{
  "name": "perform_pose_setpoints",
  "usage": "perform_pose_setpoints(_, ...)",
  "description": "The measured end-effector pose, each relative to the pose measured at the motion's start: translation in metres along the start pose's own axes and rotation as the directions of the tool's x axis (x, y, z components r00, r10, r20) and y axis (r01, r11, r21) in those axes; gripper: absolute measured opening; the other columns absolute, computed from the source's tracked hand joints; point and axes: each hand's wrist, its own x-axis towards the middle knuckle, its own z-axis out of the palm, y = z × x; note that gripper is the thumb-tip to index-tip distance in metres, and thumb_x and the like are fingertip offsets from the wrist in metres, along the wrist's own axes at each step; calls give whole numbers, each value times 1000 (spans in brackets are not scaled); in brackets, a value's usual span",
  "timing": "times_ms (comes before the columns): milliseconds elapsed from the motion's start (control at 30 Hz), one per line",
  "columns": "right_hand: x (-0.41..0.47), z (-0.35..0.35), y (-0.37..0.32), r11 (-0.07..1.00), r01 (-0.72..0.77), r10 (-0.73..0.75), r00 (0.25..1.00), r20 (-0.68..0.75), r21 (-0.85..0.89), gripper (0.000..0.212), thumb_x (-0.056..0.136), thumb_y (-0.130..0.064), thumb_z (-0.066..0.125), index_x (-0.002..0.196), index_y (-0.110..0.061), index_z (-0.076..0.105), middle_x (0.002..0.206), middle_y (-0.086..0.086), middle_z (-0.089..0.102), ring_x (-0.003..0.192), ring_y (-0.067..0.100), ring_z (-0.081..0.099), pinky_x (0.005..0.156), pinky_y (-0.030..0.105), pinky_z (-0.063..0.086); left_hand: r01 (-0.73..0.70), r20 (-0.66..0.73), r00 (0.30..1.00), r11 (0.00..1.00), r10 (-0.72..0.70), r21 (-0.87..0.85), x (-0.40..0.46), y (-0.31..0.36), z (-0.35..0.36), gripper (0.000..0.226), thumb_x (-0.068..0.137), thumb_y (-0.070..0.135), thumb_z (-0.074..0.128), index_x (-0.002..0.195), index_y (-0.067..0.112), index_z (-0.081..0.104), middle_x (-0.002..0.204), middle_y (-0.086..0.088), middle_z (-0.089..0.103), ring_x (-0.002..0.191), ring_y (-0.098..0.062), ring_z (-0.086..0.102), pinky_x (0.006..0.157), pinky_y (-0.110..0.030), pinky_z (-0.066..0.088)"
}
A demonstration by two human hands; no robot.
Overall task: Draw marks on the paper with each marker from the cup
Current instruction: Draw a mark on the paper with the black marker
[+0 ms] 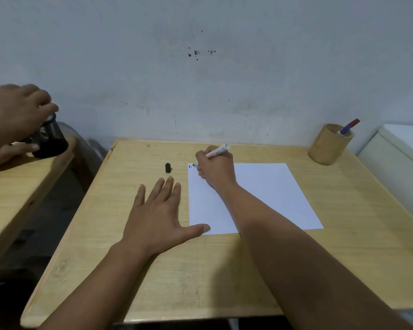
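A white sheet of paper [267,194] lies on the wooden table [224,270]. My right hand [216,169] grips a white marker [218,151], its dark tip touching the paper's far left corner beside small purple and red marks [190,166]. The marker's black cap [168,167] stands on the table left of the paper. My left hand [156,210] lies flat and open on the table, its thumb pressing the paper's near left corner. A wooden cup [329,145] at the far right holds a marker with a blue body and red cap [349,126].
Another person's hands [12,120] hold a black mesh cup [49,141] on a second wooden table [14,186] at the left. A white object [396,153] sits beyond the right table edge. A grey wall stands behind.
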Motion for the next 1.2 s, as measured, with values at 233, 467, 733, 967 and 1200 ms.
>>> perform_pose_setpoints(233,-2,0,1,999,27,-27,1000,-5,-26,31,82,-27,64,67,-4,50,80,29,71,53,23,62,60,39,52,-1,3,1000,1000,1,-7,-1,1,-1,135,64,108,18,168,22,10,176,3,-3,161,-13,-11,129,-54,-7)
perform_pose_setpoints(467,0,0,1,998,45,-46,999,-13,-46,29,81,-27,64,63,-8,52,78,28,71,53,22,62,60,38,54,-2,0,1000,1000,2,0,1,0,0,134,64,108,17,167,23,10,176,3,-2,161,-12,-10,129,-53,-6)
perform_pose_setpoints(733,2,1,3,998,37,-37,999,-6,-56,28,78,-29,65,67,-6,54,78,27,72,53,23,63,60,39,54,2,-7,1000,1000,-2,-12,0,0,0,134,64,108,20,167,23,12,176,4,-2,161,-12,-10,129,-53,-7)
perform_pose_setpoints(967,1,-1,1,999,25,-25,1000,-15,-22,27,79,-26,65,58,-19,50,71,28,66,53,23,63,60,40,52,1,-6,1000,1000,-1,-13,0,0,0,134,64,108,19,167,23,11,176,4,-3,161,-11,-10,129,-53,-6)
perform_pose_setpoints(1200,9,-4,-2,985,-68,61,997,51,157,32,86,-30,77,66,-15,57,69,21,69,60,24,61,65,38,48,0,-7,1000,999,-1,-35,-2,2,-4,134,64,108,22,167,23,15,176,4,0,161,-11,-8,130,-51,-5)
